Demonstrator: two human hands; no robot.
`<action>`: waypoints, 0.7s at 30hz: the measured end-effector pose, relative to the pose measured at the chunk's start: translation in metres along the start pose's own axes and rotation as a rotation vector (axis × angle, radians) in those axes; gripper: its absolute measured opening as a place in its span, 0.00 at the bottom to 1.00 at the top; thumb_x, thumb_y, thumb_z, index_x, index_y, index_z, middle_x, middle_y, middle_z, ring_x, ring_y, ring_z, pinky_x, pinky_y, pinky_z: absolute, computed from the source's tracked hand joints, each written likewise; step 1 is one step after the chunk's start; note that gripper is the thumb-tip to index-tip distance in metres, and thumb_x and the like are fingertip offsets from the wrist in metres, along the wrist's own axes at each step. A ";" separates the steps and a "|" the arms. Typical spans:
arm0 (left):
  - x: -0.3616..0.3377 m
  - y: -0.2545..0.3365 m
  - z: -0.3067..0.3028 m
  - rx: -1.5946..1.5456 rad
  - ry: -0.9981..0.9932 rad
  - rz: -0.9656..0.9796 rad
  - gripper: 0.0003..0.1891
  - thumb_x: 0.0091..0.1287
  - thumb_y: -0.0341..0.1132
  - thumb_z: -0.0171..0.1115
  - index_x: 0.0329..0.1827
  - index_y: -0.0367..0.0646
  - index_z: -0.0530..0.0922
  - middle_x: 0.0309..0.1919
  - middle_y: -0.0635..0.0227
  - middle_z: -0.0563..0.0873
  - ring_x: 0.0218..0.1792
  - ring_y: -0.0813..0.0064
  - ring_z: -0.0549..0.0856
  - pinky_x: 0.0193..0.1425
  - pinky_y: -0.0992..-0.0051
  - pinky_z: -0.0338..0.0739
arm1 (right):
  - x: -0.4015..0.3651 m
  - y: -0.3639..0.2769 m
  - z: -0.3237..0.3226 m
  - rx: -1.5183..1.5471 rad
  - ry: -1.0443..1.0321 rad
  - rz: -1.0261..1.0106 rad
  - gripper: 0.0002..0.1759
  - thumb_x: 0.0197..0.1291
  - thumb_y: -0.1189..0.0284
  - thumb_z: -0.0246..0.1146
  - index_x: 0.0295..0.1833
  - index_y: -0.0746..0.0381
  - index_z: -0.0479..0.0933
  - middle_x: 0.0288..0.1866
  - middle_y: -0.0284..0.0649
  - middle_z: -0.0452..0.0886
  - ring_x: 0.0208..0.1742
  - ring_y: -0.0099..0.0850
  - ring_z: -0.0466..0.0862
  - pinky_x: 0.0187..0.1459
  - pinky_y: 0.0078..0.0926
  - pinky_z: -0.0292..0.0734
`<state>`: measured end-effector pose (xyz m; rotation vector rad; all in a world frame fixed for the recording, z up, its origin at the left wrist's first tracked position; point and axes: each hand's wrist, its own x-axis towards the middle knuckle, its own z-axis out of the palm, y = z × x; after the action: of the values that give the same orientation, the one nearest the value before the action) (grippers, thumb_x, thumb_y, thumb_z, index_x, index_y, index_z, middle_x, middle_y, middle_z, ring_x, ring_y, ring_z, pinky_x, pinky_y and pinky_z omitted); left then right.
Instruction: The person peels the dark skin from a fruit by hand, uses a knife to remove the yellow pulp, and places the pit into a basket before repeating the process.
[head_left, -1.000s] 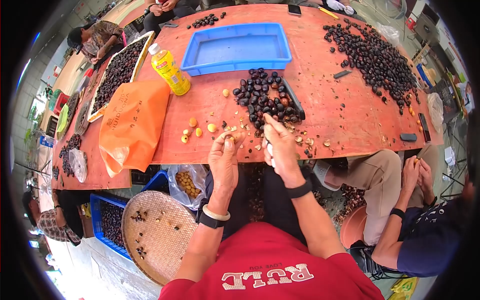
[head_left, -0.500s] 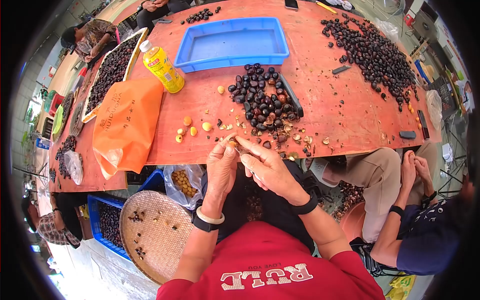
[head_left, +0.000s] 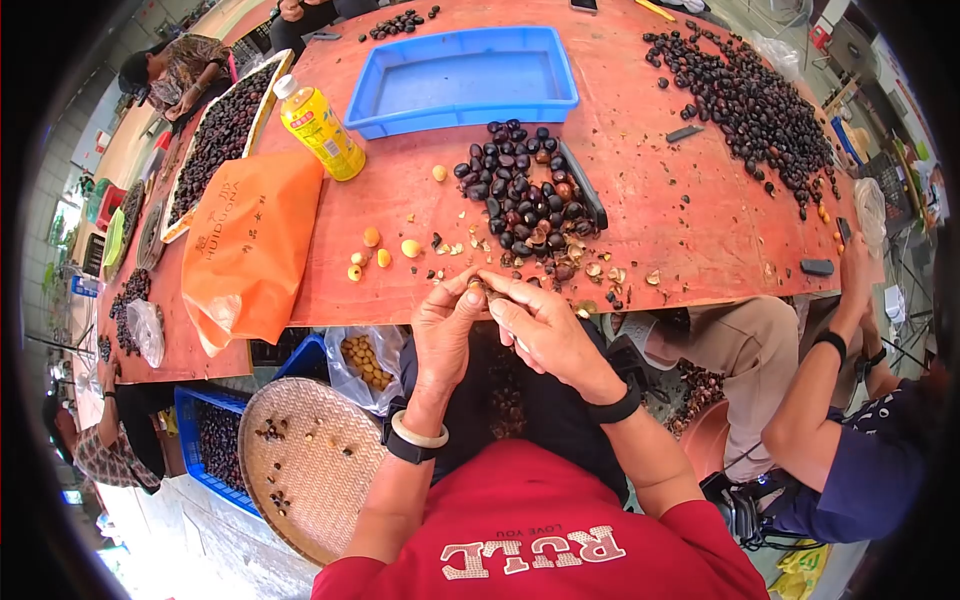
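Observation:
Near the table's front edge, my left hand (head_left: pixel 445 325) pinches a small dark brown nut (head_left: pixel 475 284) between thumb and fingertips. Part of the nut's shell looks lighter. My right hand (head_left: pixel 545 335) is closed, its fingertips meeting the left ones at the nut. A small whitish piece shows between its curled fingers, too hidden to name. Just beyond my hands lies a pile of dark glossy nuts (head_left: pixel 520 200) against a dark tray edge (head_left: pixel 582 185). Bits of shell (head_left: pixel 470 243) are scattered before it. Several peeled yellow kernels (head_left: pixel 411 248) lie to the left.
A blue tray (head_left: pixel 460 115) stands behind the pile. To its left are a yellow drink bottle (head_left: pixel 325 135) and an orange bag (head_left: pixel 250 250). A woven basket (head_left: pixel 310 470) and a bag of kernels (head_left: pixel 367 362) sit below. A co-worker's arm (head_left: pixel 810 390) is at right.
My hands stay together at the nut, with slight finger shifts. The co-worker at right has raised a hand from the lap to the table's edge. The view has shifted slightly.

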<state>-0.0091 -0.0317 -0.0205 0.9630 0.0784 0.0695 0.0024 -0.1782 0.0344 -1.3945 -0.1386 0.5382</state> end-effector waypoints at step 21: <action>0.004 -0.009 0.008 0.059 0.149 0.094 0.12 0.68 0.30 0.58 0.51 0.34 0.75 0.34 0.69 0.82 0.28 0.84 0.78 0.30 0.84 0.74 | 0.018 0.029 0.024 0.375 0.116 -0.062 0.21 0.67 0.68 0.54 0.64 0.63 0.69 0.21 0.30 0.70 0.10 0.12 0.63 0.08 0.11 0.56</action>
<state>-0.0040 -0.0429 -0.0232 1.0195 0.1736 0.2264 0.0001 -0.1466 0.0072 -1.0484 0.0140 0.4060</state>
